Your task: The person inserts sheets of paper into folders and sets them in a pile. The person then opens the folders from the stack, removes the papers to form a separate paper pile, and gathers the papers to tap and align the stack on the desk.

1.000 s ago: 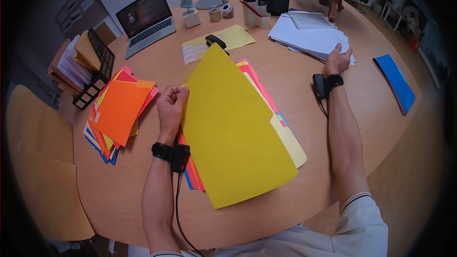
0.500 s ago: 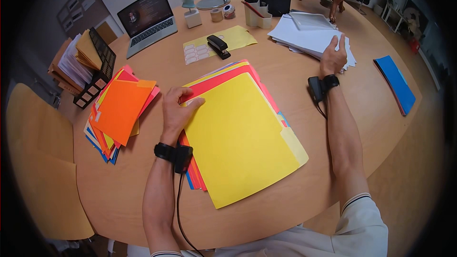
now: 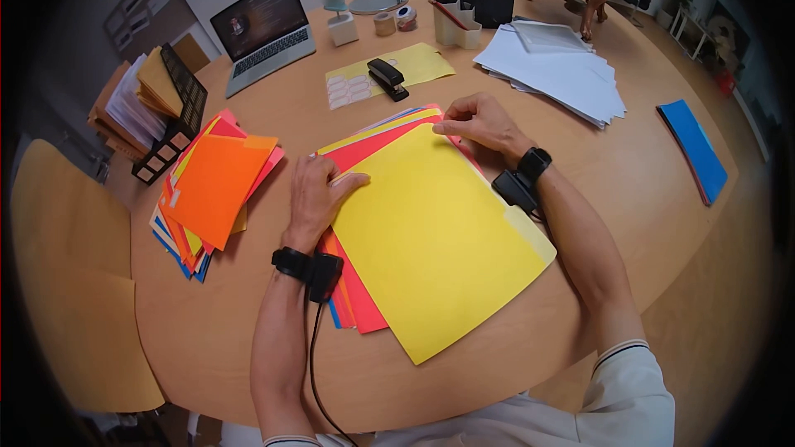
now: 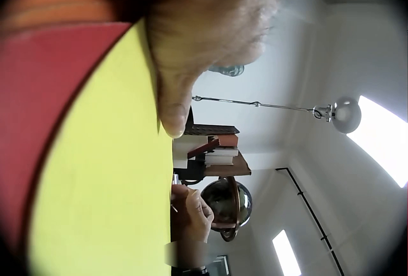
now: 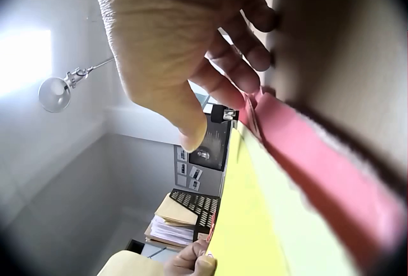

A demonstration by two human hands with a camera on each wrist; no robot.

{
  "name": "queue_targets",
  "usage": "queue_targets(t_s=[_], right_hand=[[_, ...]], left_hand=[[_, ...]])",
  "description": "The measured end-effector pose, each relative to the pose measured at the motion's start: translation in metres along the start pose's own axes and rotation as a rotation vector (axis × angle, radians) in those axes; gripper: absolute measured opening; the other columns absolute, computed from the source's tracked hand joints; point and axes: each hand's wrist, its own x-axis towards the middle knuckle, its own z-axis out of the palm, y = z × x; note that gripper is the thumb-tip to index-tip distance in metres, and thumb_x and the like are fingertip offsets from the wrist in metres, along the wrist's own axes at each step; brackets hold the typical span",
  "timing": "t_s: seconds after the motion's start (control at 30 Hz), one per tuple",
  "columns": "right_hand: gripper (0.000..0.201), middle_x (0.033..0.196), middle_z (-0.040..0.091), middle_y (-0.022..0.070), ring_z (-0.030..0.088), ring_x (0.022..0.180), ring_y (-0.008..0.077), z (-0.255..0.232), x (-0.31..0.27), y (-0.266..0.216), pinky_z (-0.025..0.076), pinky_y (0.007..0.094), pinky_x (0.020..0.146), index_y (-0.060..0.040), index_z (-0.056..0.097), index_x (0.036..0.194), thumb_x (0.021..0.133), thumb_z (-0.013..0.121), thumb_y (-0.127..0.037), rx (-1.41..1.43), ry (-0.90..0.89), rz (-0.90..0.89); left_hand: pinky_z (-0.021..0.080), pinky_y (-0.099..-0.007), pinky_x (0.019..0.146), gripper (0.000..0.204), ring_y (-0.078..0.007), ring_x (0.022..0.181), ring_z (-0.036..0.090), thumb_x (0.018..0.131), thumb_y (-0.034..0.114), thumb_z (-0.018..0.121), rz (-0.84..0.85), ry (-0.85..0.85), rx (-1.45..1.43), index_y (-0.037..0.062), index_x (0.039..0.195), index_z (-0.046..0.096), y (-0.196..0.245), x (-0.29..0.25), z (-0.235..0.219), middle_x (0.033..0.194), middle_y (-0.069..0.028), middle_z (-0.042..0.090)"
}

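A yellow folder (image 3: 435, 240) lies askew on top of a stack with a red folder (image 3: 368, 145) and others under it. The left hand (image 3: 315, 197) is at the stack's left edge, its thumb lying over the yellow folder's upper left corner and its fingers at the side. At the top corner is the right hand (image 3: 487, 126), thumb over the yellow folder's edge. In the right wrist view the right hand's (image 5: 185, 53) thumb and fingers stand apart, the fingertips near the pink folder (image 5: 306, 142).
An orange folder (image 3: 219, 186) tops a pile at the left. Behind the stack lie a stapler (image 3: 387, 79) and a label sheet (image 3: 348, 89). White papers (image 3: 551, 70) are at the back right, a blue folder (image 3: 694, 149) at the far right, and a laptop (image 3: 269, 33) at the back left.
The right hand has left the white papers and come to the stack's top corner. The raised yellow folder has come down flat and shifted slightly right. The left hand's thumb now lies over it.
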Motion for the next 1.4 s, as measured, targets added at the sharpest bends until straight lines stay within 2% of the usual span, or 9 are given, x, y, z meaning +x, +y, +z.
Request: queue_targets(t_s=[0.27,0.53,0.63,0.77,0.87,0.97,1.1,1.27,1.4], right_hand=[[0.027,0.063,0.06,-0.0007,0.052,0.055,0.0067,-0.017,-0.009,-0.021,0.038,0.024,0.051,-0.0017,0.069,0.074,0.082,0.082,-0.024,0.248,-0.284,0.3],[0.022,0.062,0.059,-0.0028,0.048,0.053,0.0053,-0.026,-0.003,-0.009,0.032,0.023,0.05,-0.0031,0.07,0.074,0.079,0.084,-0.019,0.204,-0.525,0.238],[0.018,0.062,0.058,-0.0032,0.044,0.051,0.0039,-0.023,-0.004,-0.01,0.029,0.0217,0.049,-0.0044,0.069,0.074,0.08,0.082,-0.015,0.206,-0.506,0.296],[0.013,0.062,0.053,-0.0054,0.037,0.05,0.0032,-0.021,-0.005,-0.007,0.023,0.0237,0.048,-0.0057,0.067,0.077,0.084,0.077,-0.01,0.329,-0.334,0.325],[0.014,0.063,0.052,-0.0057,0.036,0.05,0.0028,-0.024,-0.006,0.002,0.021,0.0231,0.047,-0.0064,0.066,0.077,0.086,0.076,-0.011,0.431,-0.247,0.284],[0.015,0.063,0.052,-0.0062,0.035,0.049,0.0026,-0.024,-0.005,0.012,0.02,0.0217,0.047,-0.0075,0.066,0.078,0.087,0.075,-0.013,0.53,-0.2,0.221],[0.013,0.064,0.054,-0.0051,0.039,0.048,0.003,-0.02,-0.004,0.016,0.025,0.0202,0.045,-0.006,0.066,0.084,0.092,0.072,-0.015,0.62,-0.094,0.185],[0.014,0.071,0.06,-0.0018,0.049,0.051,0.004,-0.012,-0.004,0.005,0.036,0.0192,0.045,-0.002,0.069,0.099,0.097,0.067,-0.015,0.652,-0.081,0.167],[0.027,0.079,0.065,0.001,0.054,0.054,0.0061,-0.012,-0.003,0.004,0.04,0.0188,0.047,0.0011,0.067,0.12,0.099,0.065,-0.016,0.613,-0.062,0.195]], left_hand=[[0.03,-0.0293,0.053,0.046,-0.009,0.06,0.034,0.086,0.02,0.082,-0.233,0.291,-0.378,0.0018,0.065,0.045,-0.015,0.0,0.008,0.06,0.0014,0.037],[0.045,-0.0262,0.062,0.042,-0.0087,0.068,0.05,0.088,0.026,0.083,-0.29,0.491,-0.598,0.0026,0.074,0.05,-0.019,0.001,0.003,0.068,0.0002,0.053],[0.046,-0.0222,0.069,0.031,-0.0068,0.075,0.054,0.094,0.025,0.077,-0.267,0.564,-0.825,0.0044,0.092,0.054,-0.014,0.004,0.004,0.087,0.0009,0.057],[0.052,-0.024,0.076,0.044,-0.0099,0.083,0.064,0.093,0.033,0.077,-0.393,0.472,-1.036,-0.0021,0.108,0.056,-0.008,0.0,-0.005,0.086,-0.003,0.066],[0.052,-0.023,0.071,0.041,-0.008,0.083,0.066,0.097,0.031,0.073,-0.254,0.306,-1.202,-0.0024,0.116,0.058,-0.005,-0.001,-0.009,0.098,-0.0091,0.072],[0.052,-0.0221,0.072,0.043,-0.0087,0.085,0.067,0.097,0.028,0.072,-0.33,0.126,-1.331,-0.0033,0.121,0.057,-0.003,-0.004,-0.016,0.097,-0.0084,0.073],[0.054,-0.0255,0.071,0.029,-0.0096,0.084,0.069,0.097,0.016,0.068,-0.182,-0.081,-1.113,-0.0071,0.114,0.066,0.009,-0.002,-0.017,0.098,-0.0083,0.074],[0.052,-0.0255,0.079,0.029,-0.0075,0.087,0.065,0.102,0.017,0.06,-0.286,-0.086,-0.987,-0.0045,0.12,0.066,0.001,-0.002,-0.007,0.103,-0.0048,0.072],[0.051,-0.0275,0.084,0.03,-0.0096,0.096,0.063,0.106,0.019,0.055,-0.312,0.356,-0.963,-0.0042,0.125,0.06,-0.004,0.003,-0.007,0.111,-0.0057,0.07]])
